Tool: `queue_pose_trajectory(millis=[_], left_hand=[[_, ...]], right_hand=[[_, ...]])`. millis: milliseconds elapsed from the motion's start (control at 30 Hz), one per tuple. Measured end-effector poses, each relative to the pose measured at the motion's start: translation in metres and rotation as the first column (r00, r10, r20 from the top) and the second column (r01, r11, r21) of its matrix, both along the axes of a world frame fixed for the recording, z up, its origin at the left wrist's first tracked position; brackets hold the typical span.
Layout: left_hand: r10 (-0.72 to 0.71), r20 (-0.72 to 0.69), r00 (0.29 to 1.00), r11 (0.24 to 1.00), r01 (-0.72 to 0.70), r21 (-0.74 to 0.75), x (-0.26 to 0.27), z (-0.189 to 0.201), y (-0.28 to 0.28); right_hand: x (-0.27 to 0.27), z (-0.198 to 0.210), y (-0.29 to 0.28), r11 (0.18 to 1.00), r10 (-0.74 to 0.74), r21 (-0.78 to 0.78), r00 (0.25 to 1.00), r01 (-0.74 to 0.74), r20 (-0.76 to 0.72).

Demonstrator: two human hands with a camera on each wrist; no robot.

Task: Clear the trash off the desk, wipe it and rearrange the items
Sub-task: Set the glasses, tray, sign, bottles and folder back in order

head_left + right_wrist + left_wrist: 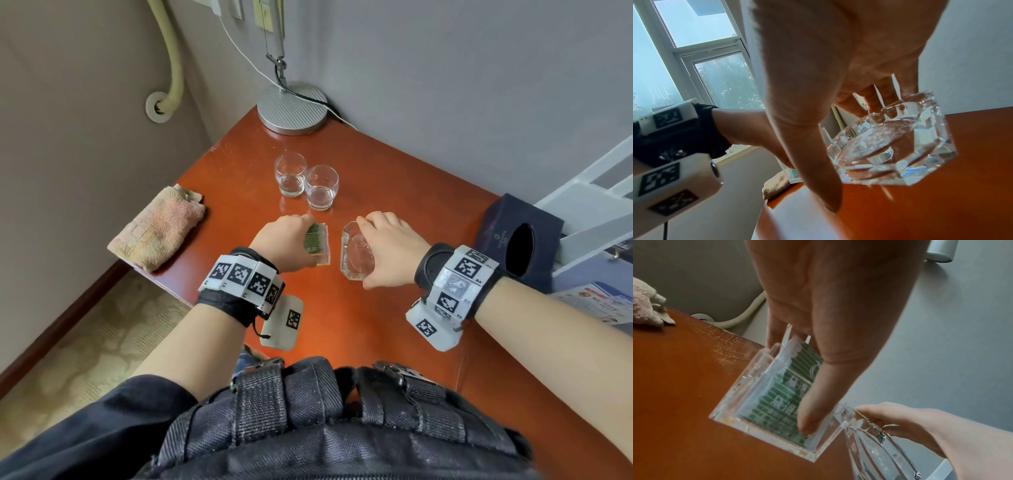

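Note:
A clear acrylic box (320,245) of green packets (797,382) sits mid-desk. My left hand (298,240) grips it from above, fingers on the far wall and thumb (818,402) inside the near one. Just right of it, almost touching, is a heavy cut-glass ashtray (356,253), which looks empty. My right hand (380,251) grips the ashtray (890,146) across its rim, thumb (824,178) on the near side. Whether either piece is off the orange-brown desk (394,164) I cannot tell.
Two empty glasses (290,174) (322,187) stand just beyond the hands. A folded pinkish towel (159,228) lies at the left edge, and a lamp base (291,109) stands in the far corner. At the right edge are a dark tissue box (513,236) and a leaflet (596,301).

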State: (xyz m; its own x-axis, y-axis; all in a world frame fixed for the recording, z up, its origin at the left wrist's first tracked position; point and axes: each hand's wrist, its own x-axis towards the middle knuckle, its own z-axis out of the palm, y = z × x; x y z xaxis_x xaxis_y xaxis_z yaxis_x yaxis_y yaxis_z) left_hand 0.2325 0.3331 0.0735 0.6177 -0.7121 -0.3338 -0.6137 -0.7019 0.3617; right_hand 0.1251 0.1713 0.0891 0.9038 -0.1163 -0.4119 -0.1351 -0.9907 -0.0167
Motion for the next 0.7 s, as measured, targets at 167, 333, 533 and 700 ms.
queue_pose_trajectory(millis=[167, 333, 533, 700], left_hand=[[-0.035, -0.006, 0.999, 0.999, 0.035, -0.013, 0.037, 0.001, 0.012], [-0.068, 0.008, 0.998, 0.998, 0.068, -0.006, 0.090, 0.010, 0.031], [-0.100, 0.026, 0.995, 0.995, 0.100, 0.000, 0.150, 0.018, 0.052], [-0.127, 0.032, 0.991, 0.992, 0.126, 0.016, 0.190, 0.022, 0.064]], right_hand=[[0.031, 0.001, 0.014, 0.999, -0.038, -0.010, 0.999, 0.038, -0.004], [0.072, 0.006, 0.036, 0.997, -0.083, 0.001, 0.997, 0.083, -0.005], [0.125, 0.009, 0.065, 0.993, -0.113, 0.029, 0.994, 0.113, -0.002], [0.163, 0.012, 0.084, 0.990, -0.131, 0.058, 0.991, 0.131, 0.003]])
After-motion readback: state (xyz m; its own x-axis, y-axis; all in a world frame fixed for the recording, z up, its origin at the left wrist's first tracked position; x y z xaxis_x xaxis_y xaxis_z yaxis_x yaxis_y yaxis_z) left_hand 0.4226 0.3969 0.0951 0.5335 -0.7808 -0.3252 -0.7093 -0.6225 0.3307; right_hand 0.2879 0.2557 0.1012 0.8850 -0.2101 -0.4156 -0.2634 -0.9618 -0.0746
